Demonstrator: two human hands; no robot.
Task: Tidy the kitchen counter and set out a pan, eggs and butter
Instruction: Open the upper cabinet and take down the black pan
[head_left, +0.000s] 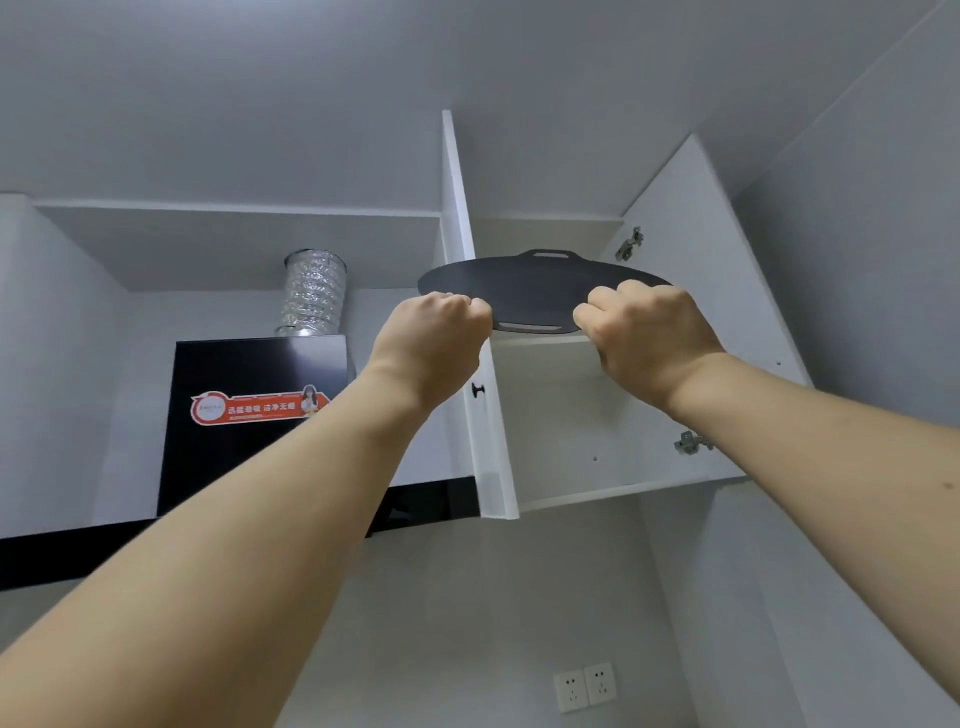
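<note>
View looking up at white wall cupboards. At left, 1 black range hood (260, 410) carries 1 red sticker (260, 407), with 1 silver ribbed duct (313, 293) rising from it. At centre, 1 flat, round, dark grey pan (535, 291) with 2 slotted handles is held level at the mouth of 1 open cupboard (566, 415), above its shelf. The left hand (434, 338) and right hand (641, 332), both clenched, grasp its near rim. 2 door hinges show at right. 2 wall sockets (584, 686) sit below.
</note>
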